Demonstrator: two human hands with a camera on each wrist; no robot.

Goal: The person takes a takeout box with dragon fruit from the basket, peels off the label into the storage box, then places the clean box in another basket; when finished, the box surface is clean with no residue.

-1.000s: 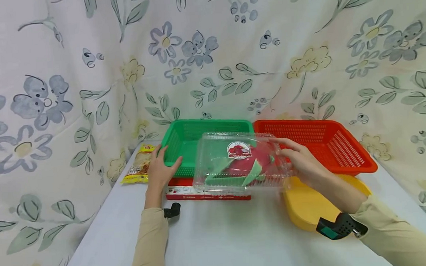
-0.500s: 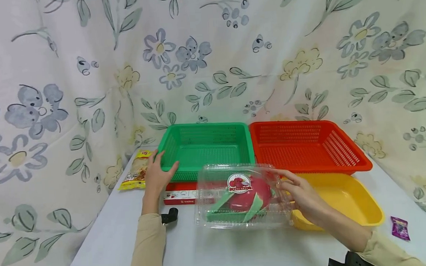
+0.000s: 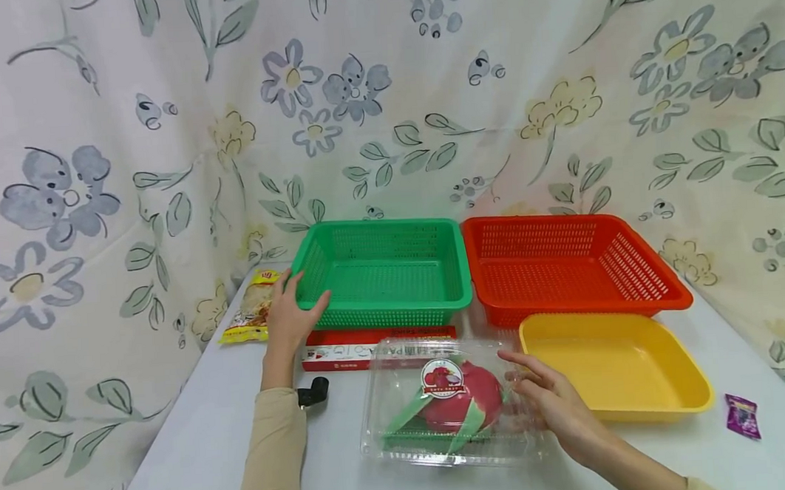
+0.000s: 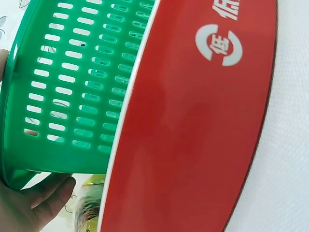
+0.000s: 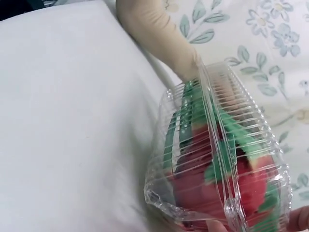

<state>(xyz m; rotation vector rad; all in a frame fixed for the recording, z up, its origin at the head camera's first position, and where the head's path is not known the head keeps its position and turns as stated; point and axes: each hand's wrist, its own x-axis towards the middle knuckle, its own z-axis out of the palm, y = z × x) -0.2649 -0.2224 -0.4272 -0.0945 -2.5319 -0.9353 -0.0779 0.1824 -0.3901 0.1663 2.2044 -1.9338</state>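
My right hand point(image 3: 561, 406) holds a clear plastic clamshell box point(image 3: 390, 393) by its right end, in front of the baskets. Inside lies a red dragon fruit point(image 3: 483, 396) with green leafy scales, under a round label on the lid. In the right wrist view fingertips point(image 5: 299, 220) show at the near end of the clamshell. At the back left, my left hand point(image 3: 290, 317) grips the near left corner of a green basket point(image 3: 403, 317), thumb and fingers spread astride its rim. The left wrist view shows fingers point(image 4: 53, 198) beside the basket wall.
A flat red box point(image 3: 338, 355) lies before the green basket, and a yellow food bag point(image 3: 252, 311) to its left. Right of the green basket stand a red basket point(image 3: 569, 310) and a nearer yellow basket point(image 3: 614, 407). A small purple packet point(image 3: 743, 417) lies far right.
The right hand has brought the clamshell down and toward me, away from the green basket's front. The left hand has stayed at the basket corner. The yellow basket and purple packet now show more fully.
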